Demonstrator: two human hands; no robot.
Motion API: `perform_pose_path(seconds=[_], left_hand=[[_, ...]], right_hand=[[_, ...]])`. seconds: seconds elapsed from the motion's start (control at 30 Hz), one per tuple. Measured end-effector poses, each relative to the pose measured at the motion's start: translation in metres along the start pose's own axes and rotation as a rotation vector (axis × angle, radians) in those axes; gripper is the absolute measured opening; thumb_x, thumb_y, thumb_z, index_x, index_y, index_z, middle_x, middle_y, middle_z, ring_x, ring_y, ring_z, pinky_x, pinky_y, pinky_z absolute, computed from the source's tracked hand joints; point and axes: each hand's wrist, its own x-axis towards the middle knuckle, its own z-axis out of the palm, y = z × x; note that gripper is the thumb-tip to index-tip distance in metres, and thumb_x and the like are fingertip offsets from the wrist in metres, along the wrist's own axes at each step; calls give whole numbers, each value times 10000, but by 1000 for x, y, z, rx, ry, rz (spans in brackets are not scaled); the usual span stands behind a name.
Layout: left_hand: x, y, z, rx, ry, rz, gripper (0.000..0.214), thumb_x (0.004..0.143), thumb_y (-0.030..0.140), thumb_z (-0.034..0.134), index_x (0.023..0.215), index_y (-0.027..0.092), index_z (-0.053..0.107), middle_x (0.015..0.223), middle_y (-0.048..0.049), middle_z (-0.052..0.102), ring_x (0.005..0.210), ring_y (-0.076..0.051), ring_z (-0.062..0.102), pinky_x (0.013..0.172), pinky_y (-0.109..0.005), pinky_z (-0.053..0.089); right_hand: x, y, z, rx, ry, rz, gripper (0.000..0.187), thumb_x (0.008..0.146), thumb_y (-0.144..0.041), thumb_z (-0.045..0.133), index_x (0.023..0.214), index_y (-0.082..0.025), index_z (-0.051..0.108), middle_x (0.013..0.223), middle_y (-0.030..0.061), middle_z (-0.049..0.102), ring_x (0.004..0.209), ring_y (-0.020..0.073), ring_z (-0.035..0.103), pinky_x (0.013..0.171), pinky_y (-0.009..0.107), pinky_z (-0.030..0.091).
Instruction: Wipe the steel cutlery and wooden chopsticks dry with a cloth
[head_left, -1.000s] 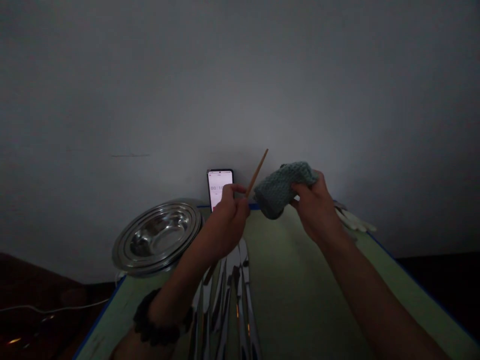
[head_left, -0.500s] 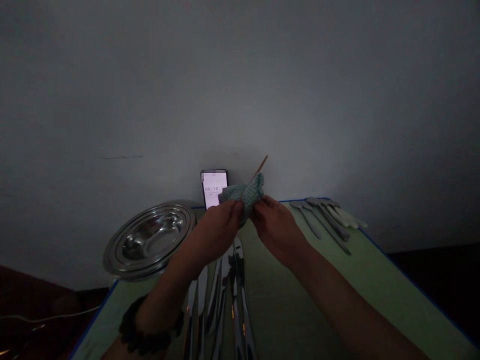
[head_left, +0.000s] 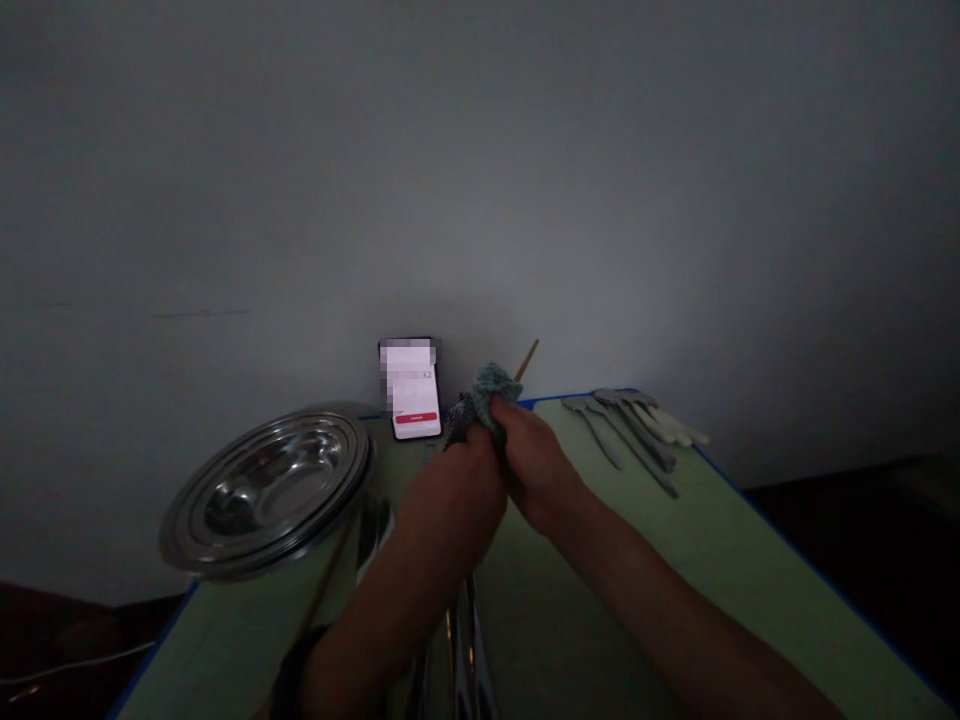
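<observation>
A crumpled blue-green cloth (head_left: 491,385), with a dark checked part at its left, is bunched above the table. A thin wooden stick (head_left: 527,360), like a chopstick, pokes out of its upper right; the stick's lower part is hidden. My right hand (head_left: 536,455) is closed on the cloth, thumb on top. Pressed against it, my left hand (head_left: 461,495) is closed at the cloth's lower left, its fingers mostly hidden. Below my left forearm lie several table knives (head_left: 469,650), partly covered by the arm.
Stacked steel plates or shallow bowls (head_left: 270,490) stand at the left. A lit phone (head_left: 412,390) leans on the wall. Forks and spoons (head_left: 630,430) and white-handled cutlery (head_left: 671,425) lie at the back right. Another thin brown stick (head_left: 330,570) shows beside the plates. The green table (head_left: 637,610) has blue edges.
My hands have come closer together and the cloth is bunched tighter, with its free flap gone. The stick's tip sits lower. The view has shifted slightly, uncovering the phone.
</observation>
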Motion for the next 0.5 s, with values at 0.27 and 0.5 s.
perform_pose_path(seconds=[0.27, 0.5], left_hand=[[-9, 13, 10, -3, -31, 75, 240, 831, 75, 316, 939, 120, 526, 649, -107, 632, 523, -219, 613, 426, -262, 316], [4, 2, 9, -161, -7, 111, 280, 934, 193, 219, 1044, 152, 474, 712, -73, 623, 615, -204, 625, 541, -276, 407]], right_hand=[[30, -46, -38, 203, 115, -93, 252, 892, -307, 449, 690, -209, 565, 584, -38, 577, 506, 110, 520, 559, 256, 461], [10, -29, -17, 266, 74, -251, 267, 868, -423, 458, 719, -217, 539, 612, -51, 514, 506, 88, 467, 559, 240, 432]])
